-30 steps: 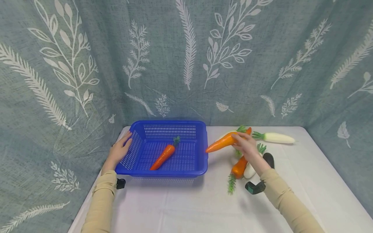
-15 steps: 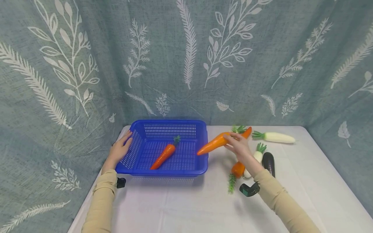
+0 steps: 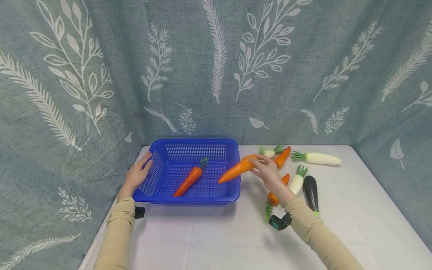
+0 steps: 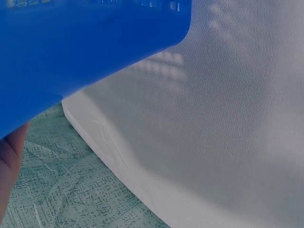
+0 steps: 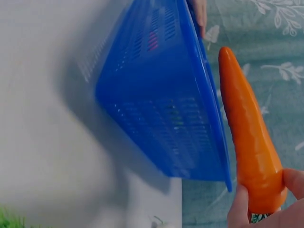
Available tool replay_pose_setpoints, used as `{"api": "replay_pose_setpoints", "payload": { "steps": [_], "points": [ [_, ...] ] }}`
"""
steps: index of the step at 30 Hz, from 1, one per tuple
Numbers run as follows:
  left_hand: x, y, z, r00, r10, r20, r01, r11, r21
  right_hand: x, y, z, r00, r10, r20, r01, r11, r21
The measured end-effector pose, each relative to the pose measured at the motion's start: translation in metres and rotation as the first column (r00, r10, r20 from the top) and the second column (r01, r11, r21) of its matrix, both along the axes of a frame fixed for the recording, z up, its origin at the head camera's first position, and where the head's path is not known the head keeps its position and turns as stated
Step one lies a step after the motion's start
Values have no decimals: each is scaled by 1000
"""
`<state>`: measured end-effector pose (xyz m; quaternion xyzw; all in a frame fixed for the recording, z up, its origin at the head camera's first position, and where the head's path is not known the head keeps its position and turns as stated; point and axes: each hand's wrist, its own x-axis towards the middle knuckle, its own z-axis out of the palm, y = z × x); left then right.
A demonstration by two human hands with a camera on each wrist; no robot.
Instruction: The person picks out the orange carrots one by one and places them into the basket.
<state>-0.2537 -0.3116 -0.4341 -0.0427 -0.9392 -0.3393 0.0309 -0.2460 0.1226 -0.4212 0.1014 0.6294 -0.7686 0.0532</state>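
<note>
My right hand [image 3: 269,174] pinches an orange carrot [image 3: 237,170] by its thick end, thumb and fingers on either side. The carrot's tip reaches over the right rim of the blue plastic basket [image 3: 195,200], tilted downward to the left. In the right wrist view, a little green shows at the carrot's [image 5: 254,156] thick end between the fingers. My left hand [image 3: 136,176] rests on the basket's left rim with relaxed fingers; in the left wrist view only a sliver of it shows beside the basket [image 4: 85,52]. Inside the basket lies another carrot [image 3: 189,182] with a green top.
Right of the basket lie more vegetables: a dark eggplant [image 3: 311,193], a long white radish [image 3: 322,158], smaller white radishes [image 3: 297,182] and orange carrots [image 3: 282,157], one partly behind my right forearm. A patterned curtain [image 3: 216,75] surrounds the white table [image 3: 209,240].
My right hand has moved left with the carrot, bringing its tip from beside the right rim to above the basket's inside. My left hand and the basket have stayed put.
</note>
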Motion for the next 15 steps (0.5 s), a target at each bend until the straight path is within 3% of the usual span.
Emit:
{"api": "replay_pose_setpoints", "payload": {
  "steps": [7, 15],
  "points": [
    [-1, 2, 1, 1000, 6, 8, -6, 1000, -15, 0, -13, -3, 999, -13, -37, 13, 1000, -6],
    [0, 2, 1, 1000, 8, 13, -8, 1000, -18, 3, -32, -4, 994, -30, -108, 37, 997, 70]
  ]
}}
